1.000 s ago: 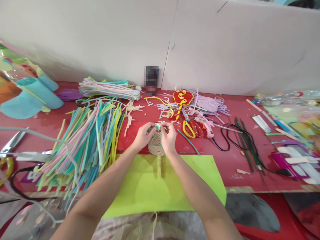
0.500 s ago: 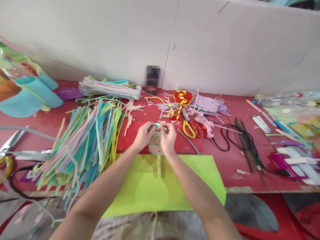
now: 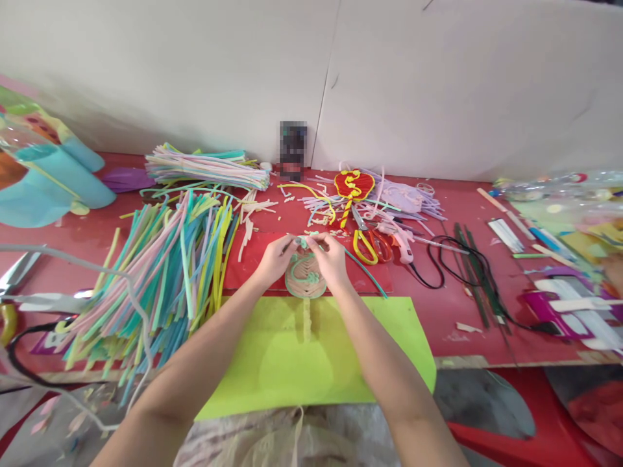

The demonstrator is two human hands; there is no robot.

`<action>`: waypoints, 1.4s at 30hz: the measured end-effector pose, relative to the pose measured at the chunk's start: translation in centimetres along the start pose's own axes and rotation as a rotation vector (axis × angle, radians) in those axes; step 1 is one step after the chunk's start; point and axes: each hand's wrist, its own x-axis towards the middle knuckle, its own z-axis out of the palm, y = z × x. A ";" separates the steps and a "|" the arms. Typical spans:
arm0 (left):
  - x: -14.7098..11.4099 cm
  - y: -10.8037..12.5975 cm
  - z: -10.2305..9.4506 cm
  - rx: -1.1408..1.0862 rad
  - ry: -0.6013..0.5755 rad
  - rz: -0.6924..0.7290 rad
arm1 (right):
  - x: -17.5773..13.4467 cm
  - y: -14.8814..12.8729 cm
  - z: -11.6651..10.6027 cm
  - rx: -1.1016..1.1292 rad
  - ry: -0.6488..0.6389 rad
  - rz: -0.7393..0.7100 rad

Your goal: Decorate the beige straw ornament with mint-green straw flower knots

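Note:
My left hand and my right hand meet over the red board. Their fingertips pinch a small curled piece of mint-green pipe cleaner between them. Just below lies a round beige fan built from pipe cleaner, with a mint-green curl on its face. The fan's pale handle points toward me over a lime-green sheet. To the right of my right hand, a long teal pipe cleaner rests on the board's edge.
Piles of coloured pipe cleaners fill the left side. Behind my right hand are a red and yellow fan, scissors and a pink glue gun with a black cord. A purple device stands far right; a dark blurred object leans on the wall.
Both hands have drawn slightly apart, so more of the fan's face and its mint-green curl shows. The small curled piece stays between the fingertips. The view has shifted a little.

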 end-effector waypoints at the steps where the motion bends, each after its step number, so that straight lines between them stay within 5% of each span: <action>1: 0.0 0.0 0.0 -0.034 0.011 -0.016 | 0.0 0.1 0.0 0.017 0.027 0.010; 8: 0.2 0.2 0.4 -0.169 0.071 -0.131 | -0.1 0.7 0.7 0.159 0.130 0.054; 17: 0.3 -0.8 0.6 -0.166 0.167 -0.159 | -0.1 0.8 0.5 0.082 0.028 0.073; 28: -0.6 -0.1 1.1 0.193 0.280 0.030 | 0.0 1.6 0.7 0.179 -0.004 0.136; 42: -1.0 0.0 1.5 0.497 0.248 0.171 | -0.4 1.9 1.4 0.087 0.078 0.106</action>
